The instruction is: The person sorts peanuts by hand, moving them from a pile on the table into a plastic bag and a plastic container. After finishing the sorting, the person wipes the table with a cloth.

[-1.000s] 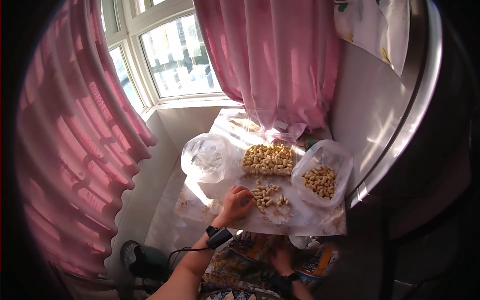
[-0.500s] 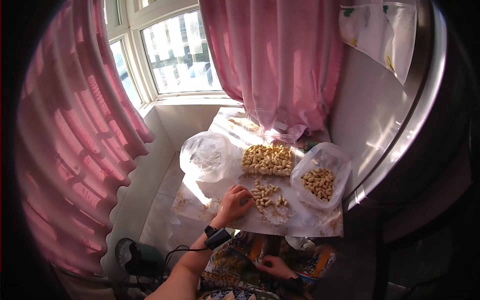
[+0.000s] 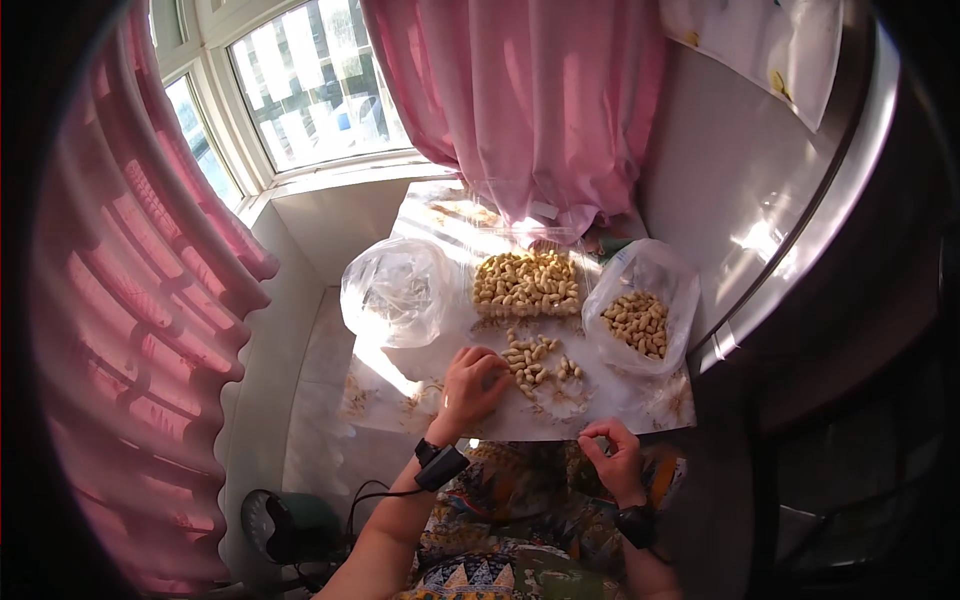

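Head view: left hand [image 3: 475, 385] lay curled, grip unclear, touching knobbly loose peanuts [image 3: 538, 362]; right hand [image 3: 612, 455] was pinched shut below them; crinkly clear bag [image 3: 395, 290] sat upper-left.

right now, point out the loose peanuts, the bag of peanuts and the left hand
loose peanuts [image 3: 535, 360], head view, middle of the scattered pile
bag of peanuts [image 3: 652, 270], head view, clear plastic above the nuts
left hand [image 3: 472, 385], head view, back of the hand

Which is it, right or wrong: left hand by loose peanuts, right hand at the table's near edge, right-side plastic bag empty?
Partly wrong: the head view shows the right-side plastic bag holds peanuts. The left hand by the loose peanuts, right hand at the table's near edge: both correct.
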`<state>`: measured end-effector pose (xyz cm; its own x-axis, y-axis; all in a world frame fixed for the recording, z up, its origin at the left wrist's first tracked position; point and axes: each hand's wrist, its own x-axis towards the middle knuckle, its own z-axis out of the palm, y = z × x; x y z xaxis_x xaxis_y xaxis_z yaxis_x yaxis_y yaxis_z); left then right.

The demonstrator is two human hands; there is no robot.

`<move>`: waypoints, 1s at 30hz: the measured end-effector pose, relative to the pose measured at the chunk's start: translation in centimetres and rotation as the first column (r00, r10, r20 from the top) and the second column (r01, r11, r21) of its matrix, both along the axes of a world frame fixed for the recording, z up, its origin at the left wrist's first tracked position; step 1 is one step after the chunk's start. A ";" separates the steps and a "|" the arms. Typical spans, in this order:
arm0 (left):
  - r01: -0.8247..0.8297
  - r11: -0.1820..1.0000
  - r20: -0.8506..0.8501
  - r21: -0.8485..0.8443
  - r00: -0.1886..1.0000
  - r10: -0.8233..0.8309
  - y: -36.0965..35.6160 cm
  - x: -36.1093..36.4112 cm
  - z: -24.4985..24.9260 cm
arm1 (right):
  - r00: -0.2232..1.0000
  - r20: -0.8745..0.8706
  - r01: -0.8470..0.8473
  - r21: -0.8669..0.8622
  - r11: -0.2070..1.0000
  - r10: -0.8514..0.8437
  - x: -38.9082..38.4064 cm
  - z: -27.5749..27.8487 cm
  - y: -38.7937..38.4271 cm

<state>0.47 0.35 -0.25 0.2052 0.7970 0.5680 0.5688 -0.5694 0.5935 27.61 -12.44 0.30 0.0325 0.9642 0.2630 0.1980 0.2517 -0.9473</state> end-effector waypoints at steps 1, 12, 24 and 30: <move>0.012 1.000 0.000 -0.003 1.000 -0.012 0.0 -0.1 0.0 | 0.998 0.004 0.057 0.048 0.997 -0.057 -0.4 0.3 1.3; 0.039 0.999 -0.004 0.021 0.999 -0.039 -0.1 -0.4 -0.2 | 0.926 0.317 0.136 0.230 0.964 -0.206 -3.0 -1.6 10.1; 0.030 0.999 -0.006 -0.017 1.000 -0.030 -0.1 -0.4 -0.5 | 0.928 0.322 0.145 0.151 0.978 -0.187 -3.1 -1.0 9.6; 0.041 0.998 0.011 -0.048 0.999 -0.041 -0.3 -0.4 -0.2 | 0.914 0.372 0.119 0.136 0.984 -0.162 -3.2 0.2 9.7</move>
<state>0.09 0.07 -0.42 0.2325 0.8147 0.5313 0.5392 -0.5626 0.6268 24.37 -2.74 0.50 0.0424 0.9220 0.3847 0.5785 0.2913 -0.7619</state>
